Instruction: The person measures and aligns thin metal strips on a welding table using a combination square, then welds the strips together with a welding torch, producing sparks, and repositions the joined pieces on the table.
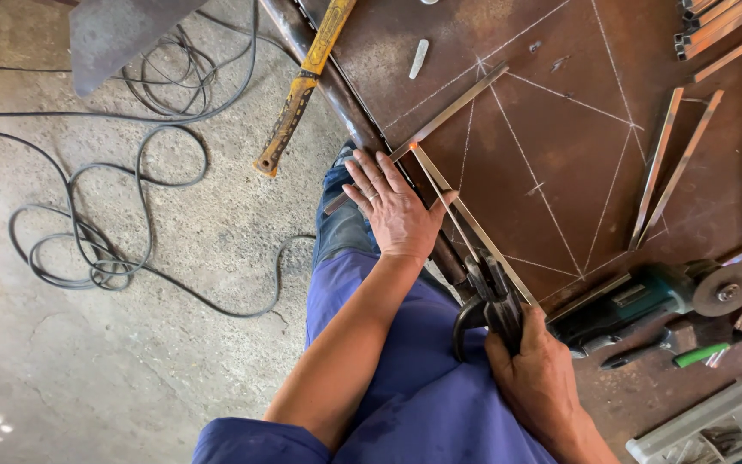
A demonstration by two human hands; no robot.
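My left hand (395, 206) lies flat at the edge of a rusty steel table (560, 60), pressing on a thin metal bar (453, 112) that runs along a chalk line. A second thin bar (465, 215) slants from under my thumb down to dark locking pliers (489, 296). My right hand (536, 369) is closed around the pliers' handles, whose jaws clamp that bar. Chalk lines form a diamond pattern across the table.
A green angle grinder (646, 296) lies right of my right hand, beside a green-handled tool (689, 352) and an open case (714, 430). More metal strips (667, 167) lie on the table. A yellow-handled hammer (302, 86) leans off the edge. Black cables (130, 172) coil on the concrete floor.
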